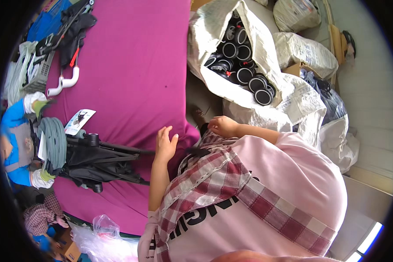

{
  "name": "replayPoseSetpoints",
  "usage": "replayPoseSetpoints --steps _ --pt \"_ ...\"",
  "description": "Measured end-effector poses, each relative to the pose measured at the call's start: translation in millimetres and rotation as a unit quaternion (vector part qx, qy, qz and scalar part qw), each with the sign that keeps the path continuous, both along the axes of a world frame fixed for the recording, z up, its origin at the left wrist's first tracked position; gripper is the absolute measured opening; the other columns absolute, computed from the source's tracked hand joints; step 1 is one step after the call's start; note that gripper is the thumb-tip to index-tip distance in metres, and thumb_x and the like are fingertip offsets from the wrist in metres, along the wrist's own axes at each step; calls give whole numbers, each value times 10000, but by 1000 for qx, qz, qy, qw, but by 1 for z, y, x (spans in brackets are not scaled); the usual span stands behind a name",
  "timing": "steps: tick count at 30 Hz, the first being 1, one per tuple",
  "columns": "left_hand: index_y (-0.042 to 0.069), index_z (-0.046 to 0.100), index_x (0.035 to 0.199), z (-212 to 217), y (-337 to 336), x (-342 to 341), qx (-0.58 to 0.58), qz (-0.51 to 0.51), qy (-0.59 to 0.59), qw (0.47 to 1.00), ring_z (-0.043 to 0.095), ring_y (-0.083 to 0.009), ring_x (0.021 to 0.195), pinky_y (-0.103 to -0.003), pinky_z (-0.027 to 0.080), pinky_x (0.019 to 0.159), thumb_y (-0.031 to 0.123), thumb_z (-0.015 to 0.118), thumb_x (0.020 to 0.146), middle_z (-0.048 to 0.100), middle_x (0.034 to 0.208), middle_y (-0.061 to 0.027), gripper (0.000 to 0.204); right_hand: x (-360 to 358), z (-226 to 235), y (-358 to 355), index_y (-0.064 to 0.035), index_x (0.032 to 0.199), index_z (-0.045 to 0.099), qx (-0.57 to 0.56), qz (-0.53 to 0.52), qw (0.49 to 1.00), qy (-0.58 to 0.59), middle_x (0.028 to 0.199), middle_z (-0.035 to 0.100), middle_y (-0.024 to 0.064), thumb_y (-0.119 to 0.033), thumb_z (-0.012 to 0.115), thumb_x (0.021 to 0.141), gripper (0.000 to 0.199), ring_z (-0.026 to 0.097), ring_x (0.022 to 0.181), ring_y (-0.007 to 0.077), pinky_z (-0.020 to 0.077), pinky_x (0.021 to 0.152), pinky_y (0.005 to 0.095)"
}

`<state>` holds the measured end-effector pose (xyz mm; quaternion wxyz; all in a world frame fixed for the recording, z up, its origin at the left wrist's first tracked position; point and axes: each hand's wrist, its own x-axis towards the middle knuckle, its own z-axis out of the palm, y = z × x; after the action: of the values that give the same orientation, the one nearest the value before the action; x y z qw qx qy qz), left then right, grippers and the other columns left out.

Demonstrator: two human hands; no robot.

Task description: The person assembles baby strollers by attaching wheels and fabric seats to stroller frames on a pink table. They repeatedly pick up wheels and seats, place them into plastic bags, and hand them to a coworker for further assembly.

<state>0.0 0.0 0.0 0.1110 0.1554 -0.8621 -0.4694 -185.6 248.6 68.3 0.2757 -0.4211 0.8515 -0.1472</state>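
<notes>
My left hand [165,144] is raised at the near edge of the purple cloth-covered table [131,65], its fingers and thumb apart, with nothing seen in it. Just left of it end the dark legs of a folded black frame with fabric [100,161], which looks like a folded stroller. Grey ribbed fabric [52,142] and a printed card [80,121] are at its far left end. My right hand [222,126] is held before my checked apron [205,161], fingers curled downward. Something dark lies by its fingertips; whether it is held is hidden.
An open white woven sack [209,32] full of black wheels [244,75] stands right of the table, with more sacks [305,52] behind. At left, a co-worker in blue [17,139] wears gloves near the frame. A white curved tube [67,83] and clear plastic bags [105,240] lie nearby.
</notes>
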Motion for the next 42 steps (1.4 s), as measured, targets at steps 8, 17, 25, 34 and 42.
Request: replayPoseSetpoints --steps 8,17,25,34,42 --pt "23 502 1379 26 67 28 -113 43 -233 965 371 -471 1354 -511 348 1125 205 687 889 396 1466 -283 554 -32 -79 109 -50 1010 719 -39 -207 975 -74 996 703 172 -232 634 889 235 701 918 303 548 848 396" --pt "84 486 1436 8 114 -74 -226 86 -469 849 165 -557 1442 -579 279 1155 229 769 795 63 1624 -288 715 -296 -199 90 -154 1336 584 261 -269 927 22 1374 543 156 -297 751 817 563 500 1295 364 412 1097 466" --pt "75 567 1339 -8 109 -58 -217 92 -419 877 162 -576 1435 -601 302 1131 194 753 801 48 1625 -290 581 -329 -269 150 -35 1380 553 260 -200 935 -131 1444 509 214 -368 776 811 697 514 1315 362 417 1107 416" --pt "71 553 1343 -14 124 -56 -242 108 -392 881 195 -544 1437 -567 289 1154 213 708 849 112 1613 -291 537 -213 -212 182 -112 1115 667 197 -143 968 52 1288 528 133 -288 671 857 312 510 1197 352 501 933 489" --pt "31 563 1309 0 143 -3 -189 120 -356 907 228 -505 1442 -543 251 1179 124 690 851 191 1587 -291 485 -165 -213 236 -195 1397 456 163 -186 968 -43 1250 532 206 -56 641 768 670 567 1157 383 498 964 478"
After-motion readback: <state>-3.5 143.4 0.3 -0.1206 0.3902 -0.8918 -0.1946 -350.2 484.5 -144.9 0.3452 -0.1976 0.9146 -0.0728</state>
